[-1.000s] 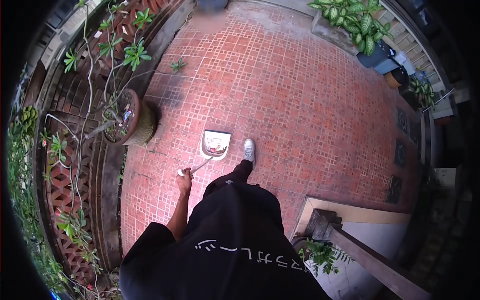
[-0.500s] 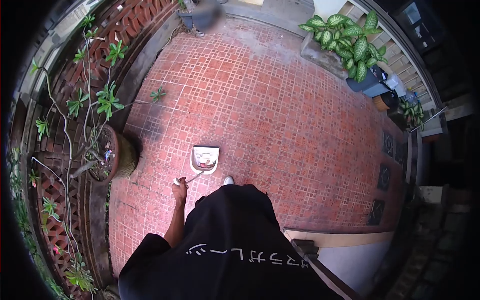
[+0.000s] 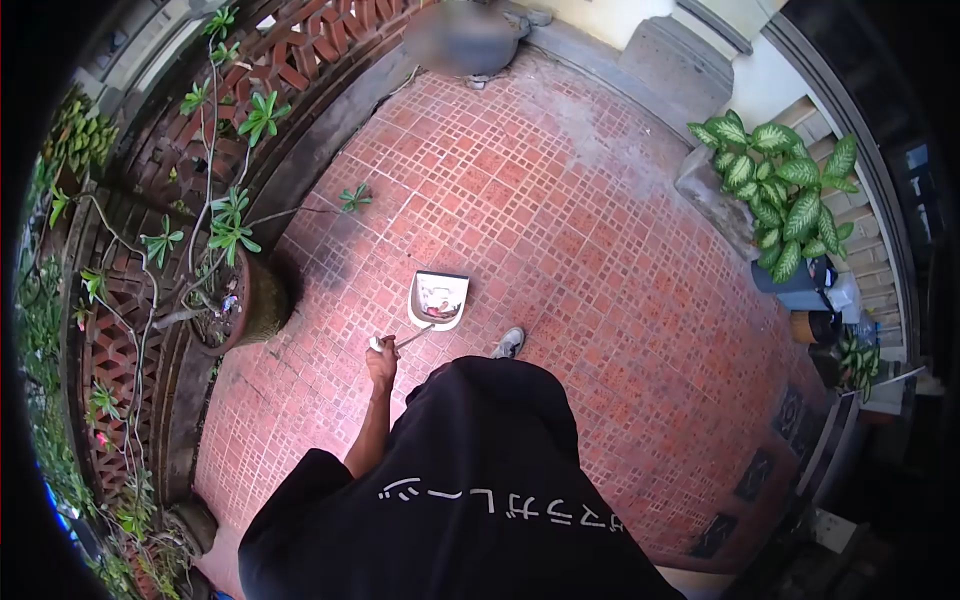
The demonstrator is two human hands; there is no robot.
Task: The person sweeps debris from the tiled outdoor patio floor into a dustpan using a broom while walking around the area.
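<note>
My left hand [image 3: 381, 362] is closed round the white-ended handle of a long-handled dustpan. The white dustpan [image 3: 438, 300] is in front of my body, just above the red tiles, though I cannot tell whether it touches them. Small debris [image 3: 440, 311], partly reddish, lies inside the pan near its back. The thin handle runs from the pan down-left to my hand. My right hand is not in view; the black shirt fills the lower middle of the view.
A large potted plant [image 3: 262, 300] stands at left by a brick wall, one branch reaching over the tiles [image 3: 560, 250]. Leafy plants [image 3: 785, 195] and bins [image 3: 795, 285] line the right side. A dark pot [image 3: 470, 40] stands at the far end. One shoe [image 3: 510, 343] shows.
The view has turned and moved along the tiles, with the far planter ledge coming into sight. The dustpan has travelled along in my left hand, and a shoe shows more fully than half a second ago.
</note>
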